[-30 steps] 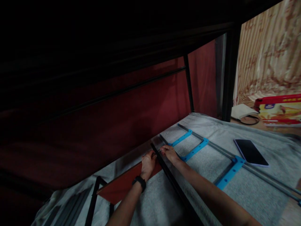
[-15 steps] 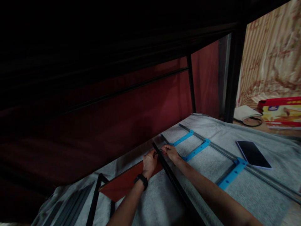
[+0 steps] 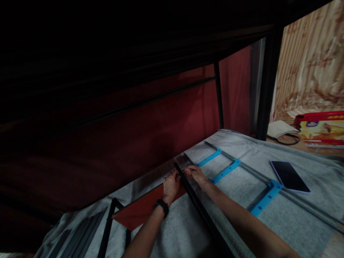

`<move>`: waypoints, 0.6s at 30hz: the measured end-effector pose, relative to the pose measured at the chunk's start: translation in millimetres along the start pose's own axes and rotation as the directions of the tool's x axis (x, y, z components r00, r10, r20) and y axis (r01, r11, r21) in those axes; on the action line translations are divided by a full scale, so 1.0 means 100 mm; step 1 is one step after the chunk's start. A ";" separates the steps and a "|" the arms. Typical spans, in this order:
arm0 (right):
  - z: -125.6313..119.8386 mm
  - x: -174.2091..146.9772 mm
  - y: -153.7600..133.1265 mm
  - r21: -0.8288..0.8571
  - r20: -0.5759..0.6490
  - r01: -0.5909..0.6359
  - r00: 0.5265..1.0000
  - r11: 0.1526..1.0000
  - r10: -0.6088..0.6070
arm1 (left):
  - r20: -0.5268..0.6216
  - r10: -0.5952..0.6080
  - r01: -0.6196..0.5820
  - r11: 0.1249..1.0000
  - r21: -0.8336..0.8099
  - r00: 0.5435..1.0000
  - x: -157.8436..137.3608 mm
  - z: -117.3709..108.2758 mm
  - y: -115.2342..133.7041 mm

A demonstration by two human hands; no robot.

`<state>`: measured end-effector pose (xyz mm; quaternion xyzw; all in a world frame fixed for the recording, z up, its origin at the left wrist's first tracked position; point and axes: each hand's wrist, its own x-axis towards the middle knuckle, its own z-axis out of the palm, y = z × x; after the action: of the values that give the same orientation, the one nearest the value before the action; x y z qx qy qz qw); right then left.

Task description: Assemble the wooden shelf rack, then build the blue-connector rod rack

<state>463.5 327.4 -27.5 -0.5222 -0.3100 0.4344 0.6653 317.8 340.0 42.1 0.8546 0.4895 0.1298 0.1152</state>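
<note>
A black metal bar [image 3: 197, 203] runs up from the bottom edge, and both hands meet at its far end. On its left side, my left hand [image 3: 171, 184] is closed at the bar, its fingertips partly hidden behind it. My right hand [image 3: 195, 173] pinches a small, thin, shiny piece just right of the bar, too small to name. Behind and below my left hand lies a reddish-brown board [image 3: 139, 210], its right end reaching under the bar. At the board's left end stands a black frame piece [image 3: 108, 225].
Grey rods joined by blue brackets [image 3: 225, 170] lie on the grey cloth [image 3: 242, 200] to the right. Beyond them rests a phone [image 3: 290, 176]. Several dark strips [image 3: 80, 238] lie at lower left. A red panel [image 3: 161, 132] rises behind; a red-yellow box [image 3: 322, 129] stands far right.
Almost nothing differs. My right hand's fingers have shifted very slightly at the bar's end; the bar and board stay where they were.
</note>
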 end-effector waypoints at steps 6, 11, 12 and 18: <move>0.00 0.01 -0.03 -0.015 0.021 0.000 1.000 1.000 0.000 | 0.021 -0.028 0.028 1.000 0.015 0.999 0.02 0.01 -0.01; 0.02 0.09 -0.09 -0.040 0.048 0.005 0.999 0.999 -0.003 | 0.002 0.012 -0.012 1.000 0.016 1.000 0.03 0.04 -0.04; 0.02 0.10 -0.10 -0.045 0.056 0.006 0.998 0.999 -0.003 | -0.001 0.012 -0.012 1.000 0.016 1.000 0.03 0.04 -0.05; -0.04 0.08 -0.11 -0.038 0.080 0.021 0.997 0.999 -0.018 | 0.014 -0.003 0.003 1.000 0.018 1.000 0.03 0.03 -0.03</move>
<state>473.0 332.1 -18.5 -0.5140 -0.3497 0.4423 0.6464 317.5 343.7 38.5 0.8557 0.4911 0.1192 0.1110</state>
